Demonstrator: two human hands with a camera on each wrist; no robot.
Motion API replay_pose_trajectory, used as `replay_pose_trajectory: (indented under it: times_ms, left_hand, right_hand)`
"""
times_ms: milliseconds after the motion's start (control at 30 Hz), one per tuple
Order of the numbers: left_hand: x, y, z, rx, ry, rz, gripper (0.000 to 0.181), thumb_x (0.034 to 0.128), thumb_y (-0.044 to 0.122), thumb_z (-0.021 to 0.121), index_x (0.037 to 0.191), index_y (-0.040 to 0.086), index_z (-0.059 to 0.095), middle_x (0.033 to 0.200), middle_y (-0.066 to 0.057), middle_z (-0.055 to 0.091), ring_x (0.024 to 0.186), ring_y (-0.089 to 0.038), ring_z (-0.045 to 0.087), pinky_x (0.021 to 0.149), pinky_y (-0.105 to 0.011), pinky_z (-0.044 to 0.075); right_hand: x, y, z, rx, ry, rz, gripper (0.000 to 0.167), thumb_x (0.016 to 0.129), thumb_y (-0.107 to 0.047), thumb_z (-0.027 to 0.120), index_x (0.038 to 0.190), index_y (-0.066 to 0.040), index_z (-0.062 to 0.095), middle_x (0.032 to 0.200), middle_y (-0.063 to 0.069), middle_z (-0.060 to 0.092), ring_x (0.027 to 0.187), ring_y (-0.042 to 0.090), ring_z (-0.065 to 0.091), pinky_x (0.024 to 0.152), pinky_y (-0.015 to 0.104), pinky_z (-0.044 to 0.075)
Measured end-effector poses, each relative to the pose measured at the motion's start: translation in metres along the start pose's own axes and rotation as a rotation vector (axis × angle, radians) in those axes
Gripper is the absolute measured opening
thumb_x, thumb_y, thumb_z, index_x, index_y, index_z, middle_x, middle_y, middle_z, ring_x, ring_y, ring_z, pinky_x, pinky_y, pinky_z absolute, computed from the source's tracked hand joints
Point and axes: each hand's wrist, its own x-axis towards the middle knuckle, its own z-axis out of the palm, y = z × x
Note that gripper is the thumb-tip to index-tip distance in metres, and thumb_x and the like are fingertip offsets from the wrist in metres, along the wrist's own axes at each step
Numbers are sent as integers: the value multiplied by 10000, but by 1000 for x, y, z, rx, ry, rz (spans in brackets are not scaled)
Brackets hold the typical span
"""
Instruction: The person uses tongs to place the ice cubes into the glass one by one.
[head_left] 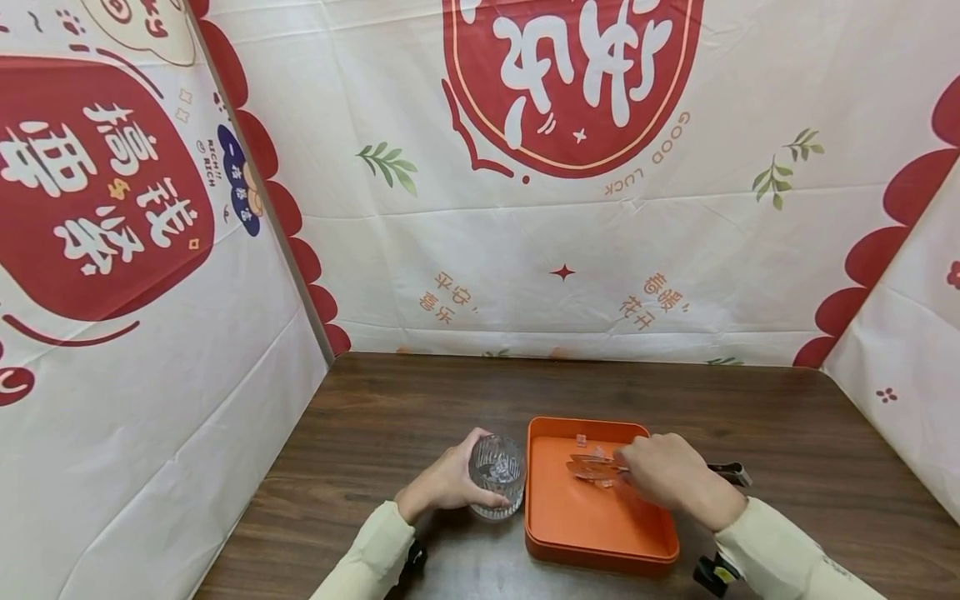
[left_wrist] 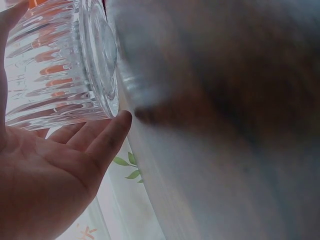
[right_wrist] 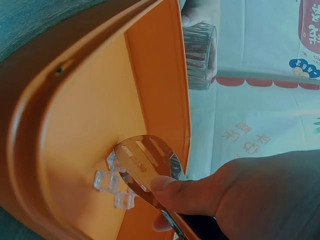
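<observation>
My left hand (head_left: pixel 450 480) wraps thumb and fingers around a clear ribbed glass (head_left: pixel 498 477) on the table, just left of an orange tray (head_left: pixel 573 533). Whether the glass holds anything I cannot tell. In my right hand (head_left: pixel 667 475) I grip metal serving tongs (right_wrist: pixel 150 155) with a slotted head, which reach down into the tray. Several clear ice cubes (right_wrist: pixel 106 181) lie on the tray floor, close to the tongs' head and partly hidden by it. In the left wrist view the glass (left_wrist: pixel 60 65) appears with its base toward the tabletop.
The dark wooden table (head_left: pixel 420 392) meets a white printed cloth (head_left: pixel 510 275) at its back edge. More cloth hangs along the left and right sides. The tongs' dark end (head_left: pixel 731 473) sticks out past the tray's right wall.
</observation>
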Motion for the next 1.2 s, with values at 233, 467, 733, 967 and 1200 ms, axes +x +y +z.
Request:
replay_pose_trajectory:
  times_ms: [233,467,733,967,1200]
  left_hand:
    - [1,1,-1,-5,3,1,833,656,405,918,1312,205,446,1090,-44,663,964,-154,634,851,-312,508]
    - [0,1,-2,3,6,15,841,655,394,921,1316,185,444,1089,-63,670,964,-169,642,853,-308,510]
    - [-1,0,0,5,7,15,842,655,392,921,1319,189,443,1085,-58,670,958,-161,640,852,-310,510]
    - [-2,1,0,-8,4,10,843,649,381,927,1314,189,446,1090,-50,670,965,-154,640,860,-308,508]
    - [-2,1,0,5,1,0,853,650,397,922,1325,202,438,1099,-51,672,970,-156,641,861,-306,507]
  right_hand:
    - [3,-1,-2,59,11,0,233,815,-260,799,707,-215,597,591,-82,498,492,72,444,458,307,405]
    - [4,-4,0,120,-21,26,216,821,-232,800,724,-196,610,608,-76,504,498,69,436,460,301,415]
    - [6,-9,-1,192,-69,83,190,828,-184,790,731,-185,627,632,-66,524,522,83,448,481,307,417]
    - [5,-10,0,197,-88,103,190,826,-198,794,735,-183,627,636,-60,533,529,100,471,491,327,438]
    - [3,-8,0,174,-71,94,212,828,-225,793,718,-206,614,630,-81,531,531,84,481,491,325,439]
